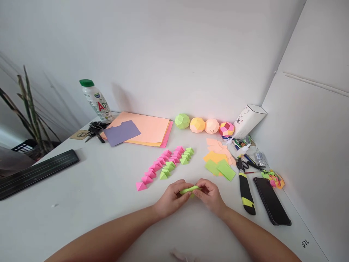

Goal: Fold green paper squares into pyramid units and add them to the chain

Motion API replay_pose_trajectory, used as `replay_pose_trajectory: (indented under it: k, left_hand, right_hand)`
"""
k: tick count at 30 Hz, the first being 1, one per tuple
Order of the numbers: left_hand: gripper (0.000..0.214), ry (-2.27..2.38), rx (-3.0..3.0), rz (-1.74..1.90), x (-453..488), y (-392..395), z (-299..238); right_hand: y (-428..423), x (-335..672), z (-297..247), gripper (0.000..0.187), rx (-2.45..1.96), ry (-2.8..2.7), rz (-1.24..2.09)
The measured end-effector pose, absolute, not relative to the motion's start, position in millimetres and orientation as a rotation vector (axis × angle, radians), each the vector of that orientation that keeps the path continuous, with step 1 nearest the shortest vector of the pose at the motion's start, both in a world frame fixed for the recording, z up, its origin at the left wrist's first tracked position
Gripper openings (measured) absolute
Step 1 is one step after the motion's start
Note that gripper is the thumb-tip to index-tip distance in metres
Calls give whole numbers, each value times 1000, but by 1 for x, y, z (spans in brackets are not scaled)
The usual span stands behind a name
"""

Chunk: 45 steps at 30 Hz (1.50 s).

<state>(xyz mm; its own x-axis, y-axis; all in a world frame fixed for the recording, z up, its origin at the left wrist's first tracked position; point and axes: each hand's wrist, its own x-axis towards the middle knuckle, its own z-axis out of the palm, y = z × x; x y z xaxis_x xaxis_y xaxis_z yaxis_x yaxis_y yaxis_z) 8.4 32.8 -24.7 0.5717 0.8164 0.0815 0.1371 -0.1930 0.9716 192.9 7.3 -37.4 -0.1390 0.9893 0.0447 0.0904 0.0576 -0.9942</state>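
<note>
A small piece of lime-green paper [190, 189], partly folded, is held between both hands near the front of the table. My left hand [172, 196] pinches its left end between thumb and fingers. At the other end, my right hand [209, 196] grips the paper the same way. Fingers cover parts of the folds. Just beyond the hands lie rows of folded pink paper units [155, 166] and green paper units [167, 168], each with a pointed shape. Loose green paper pieces [227, 170] lie to the right, beside orange ones [215, 158].
Along the wall sit several faceted paper balls [197, 125] and a white container [249, 122]. Coloured sheets [144, 125] and a bottle [96, 102] stand back left. To the right lie a utility knife [247, 194], scissors [241, 165] and a phone [272, 201]. A long black object [40, 173] lies left.
</note>
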Motion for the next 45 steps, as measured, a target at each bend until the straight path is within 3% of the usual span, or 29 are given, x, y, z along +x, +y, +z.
replay_pose_trajectory:
  k: [30, 38, 45]
  left_hand:
    - [28, 860, 1796, 719, 10, 30, -27]
    - [17, 870, 1609, 745, 11, 31, -29]
    - [27, 883, 1289, 673, 12, 31, -28]
  right_hand:
    - [11, 193, -29, 19, -1156, -1376, 1261]
    - [11, 195, -31, 16, -1103, -1352, 1304]
    - [6, 192, -28, 22, -1176, -1371, 1269]
